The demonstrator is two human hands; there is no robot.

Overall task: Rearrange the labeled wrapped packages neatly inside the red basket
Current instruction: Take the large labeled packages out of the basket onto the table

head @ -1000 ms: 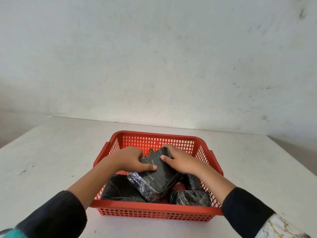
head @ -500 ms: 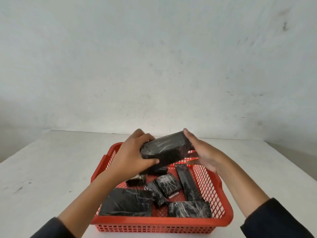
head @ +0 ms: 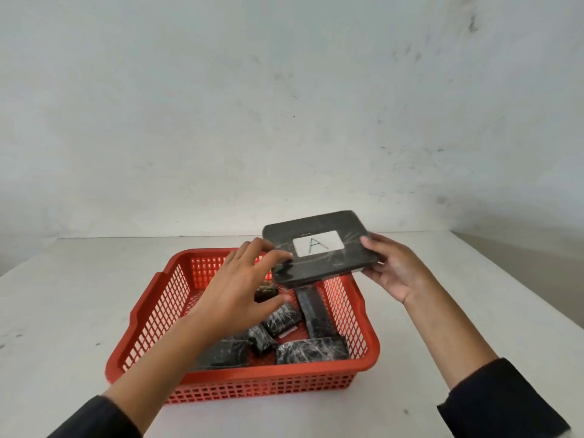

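Holding a flat black package point(head: 319, 248) above the far right corner of the red basket point(head: 202, 379), I am gripping its right edge with my right hand point(head: 393, 268), thumb on top and fingers underneath. My left hand point(head: 240, 289) is touching the package's left edge with its fingertips point(head: 282, 256), the hand half open and not clamped around anything. The package is tilting its top face toward me, and that face is carrying a white label point(head: 318, 244) with the letter A written on it.

Below it, the basket is sitting near the middle of the white table point(head: 63, 305), a little toward the near edge. Several smaller black wrapped packages are lying loosely on the basket floor: a long one point(head: 313, 311) along the right wall, another point(head: 311, 350) lying crosswise against the near wall, a wider one point(head: 224, 355) beside it toward the near left, and two small ones point(head: 281, 319) between them, all at mixed angles. My left forearm is hiding part of the basket's left half.
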